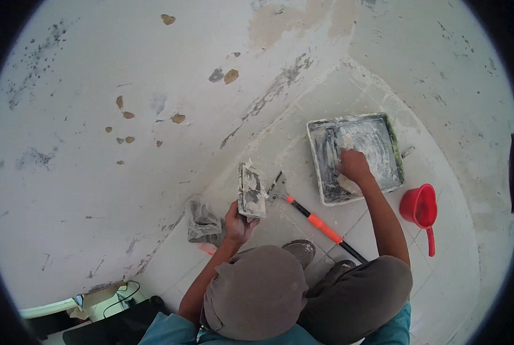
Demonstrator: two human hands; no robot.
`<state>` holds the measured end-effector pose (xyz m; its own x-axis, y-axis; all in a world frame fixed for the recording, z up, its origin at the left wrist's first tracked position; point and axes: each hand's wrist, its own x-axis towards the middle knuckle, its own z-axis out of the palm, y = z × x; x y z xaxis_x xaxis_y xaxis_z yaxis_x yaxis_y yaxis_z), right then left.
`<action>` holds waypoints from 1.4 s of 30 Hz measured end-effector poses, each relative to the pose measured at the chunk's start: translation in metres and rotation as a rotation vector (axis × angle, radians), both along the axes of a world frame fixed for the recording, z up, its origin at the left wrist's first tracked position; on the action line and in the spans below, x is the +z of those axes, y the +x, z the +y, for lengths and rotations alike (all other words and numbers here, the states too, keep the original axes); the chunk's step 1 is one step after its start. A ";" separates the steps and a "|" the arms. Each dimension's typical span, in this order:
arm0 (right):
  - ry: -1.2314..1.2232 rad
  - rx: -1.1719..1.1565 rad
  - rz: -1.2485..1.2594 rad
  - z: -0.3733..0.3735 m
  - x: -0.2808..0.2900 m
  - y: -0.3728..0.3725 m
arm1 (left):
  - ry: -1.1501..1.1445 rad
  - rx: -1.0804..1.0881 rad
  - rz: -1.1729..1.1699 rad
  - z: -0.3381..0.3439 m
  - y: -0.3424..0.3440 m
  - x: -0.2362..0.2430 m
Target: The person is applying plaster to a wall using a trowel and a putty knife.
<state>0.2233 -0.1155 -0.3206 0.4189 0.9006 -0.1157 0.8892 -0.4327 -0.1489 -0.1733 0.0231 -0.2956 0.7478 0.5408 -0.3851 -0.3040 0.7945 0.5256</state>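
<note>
My left hand grips a rectangular plastering trowel from below. Wet white putty clings to its face and edges. To the right, my right hand reaches down into a square pale tray smeared with white and grey putty. Its fingers are curled closed. A pale, putty-coated piece lies just under that hand, but what the fingers hold cannot be made out. On the tiles between my hands lies a long-handled scraper with a black and orange handle.
A red plastic dipper stands right of the tray. A crumpled plastic bag sits by the wall, left of my feet. The white wall has brown chips and dark scuffs. Dark objects and a cable are at lower left.
</note>
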 end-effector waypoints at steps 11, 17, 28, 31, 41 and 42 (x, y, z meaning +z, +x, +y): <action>0.473 0.078 0.533 0.007 0.065 -0.142 | -0.006 0.180 -0.142 0.011 0.009 0.008; 0.232 0.148 0.232 -0.092 0.033 -0.178 | 0.044 0.171 -0.256 0.018 0.010 0.019; -0.033 -0.113 0.353 -0.179 -0.017 -0.191 | 0.081 0.231 -0.306 0.023 0.027 0.004; 0.238 -0.110 0.552 -0.187 0.006 -0.191 | 0.049 0.232 -0.314 0.027 0.032 0.010; 0.310 -0.199 0.892 -0.187 0.132 -0.182 | 0.182 0.315 -0.158 0.041 0.082 0.008; 0.470 -0.097 0.776 -0.190 0.130 -0.182 | 0.204 0.253 -0.214 0.040 0.095 0.008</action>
